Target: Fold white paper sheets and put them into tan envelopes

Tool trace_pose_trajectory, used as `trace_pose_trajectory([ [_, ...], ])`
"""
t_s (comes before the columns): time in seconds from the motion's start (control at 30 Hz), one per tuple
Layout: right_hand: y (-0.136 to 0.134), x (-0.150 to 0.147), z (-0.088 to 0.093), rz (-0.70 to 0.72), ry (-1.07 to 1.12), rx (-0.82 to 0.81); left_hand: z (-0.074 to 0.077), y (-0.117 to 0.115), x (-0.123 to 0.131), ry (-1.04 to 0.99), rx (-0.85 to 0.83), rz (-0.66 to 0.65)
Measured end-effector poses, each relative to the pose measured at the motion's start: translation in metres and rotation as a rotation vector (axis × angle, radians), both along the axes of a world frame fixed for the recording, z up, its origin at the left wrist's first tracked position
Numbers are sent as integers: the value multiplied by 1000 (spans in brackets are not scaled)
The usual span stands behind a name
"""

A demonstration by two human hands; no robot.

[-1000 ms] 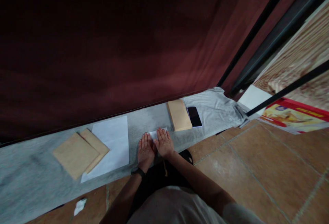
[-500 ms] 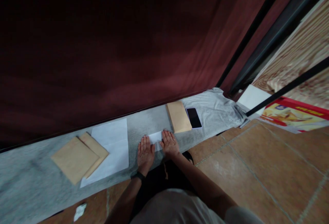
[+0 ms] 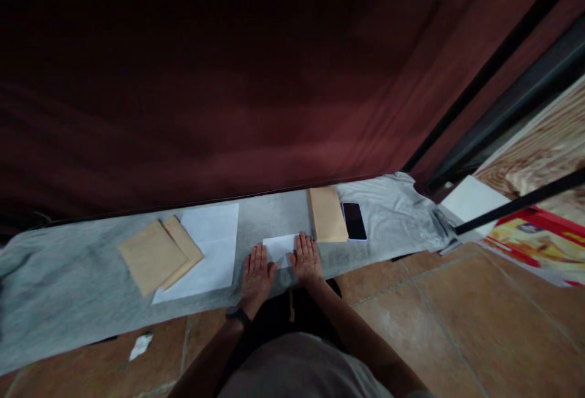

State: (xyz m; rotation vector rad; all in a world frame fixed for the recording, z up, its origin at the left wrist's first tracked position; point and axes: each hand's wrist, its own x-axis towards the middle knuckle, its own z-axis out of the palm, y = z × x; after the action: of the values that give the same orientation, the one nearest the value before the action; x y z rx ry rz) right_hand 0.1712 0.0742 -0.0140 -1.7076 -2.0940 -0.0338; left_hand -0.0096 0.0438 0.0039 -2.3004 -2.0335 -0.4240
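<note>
A small white paper (image 3: 280, 247) lies flat on the grey cloth (image 3: 274, 209) in front of my body. My left hand (image 3: 256, 273) rests palm down on its left edge, and my right hand (image 3: 306, 258) presses on its right edge; the fingers of both lie flat. Just beyond my right hand is a stack of brown envelopes (image 3: 329, 215), with a dark-screened phone (image 3: 354, 221) beside it. To the left, two brown envelopes (image 3: 153, 256) overlap a large white sheet (image 3: 219, 248).
A dark red surface (image 3: 256, 111) rises behind the cloth. Black bars (image 3: 484, 75) cross at the right, near a white box (image 3: 473, 203) and a red and yellow package (image 3: 543, 239). A crumpled tissue (image 3: 141, 346) lies on the tiled floor (image 3: 402, 319).
The view has turned, so the scene sits slightly rotated. My left hand has moved a little outward on the small white paper, and more of the paper shows between my hands.
</note>
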Motion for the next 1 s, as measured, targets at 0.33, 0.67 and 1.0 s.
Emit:
trace_pose_trajectory([
  [0.33, -1, -2, -3, -2, -8, -9, -2, -28, -2, 17, -10, -210],
  [0.67, -35, 3, 14, 283, -38, 18, 6, -30, -5, -4, -23, -248],
  [1.0, -63, 37, 9, 219, -134, -4, -6, -36, -16, -14, 40, -231],
])
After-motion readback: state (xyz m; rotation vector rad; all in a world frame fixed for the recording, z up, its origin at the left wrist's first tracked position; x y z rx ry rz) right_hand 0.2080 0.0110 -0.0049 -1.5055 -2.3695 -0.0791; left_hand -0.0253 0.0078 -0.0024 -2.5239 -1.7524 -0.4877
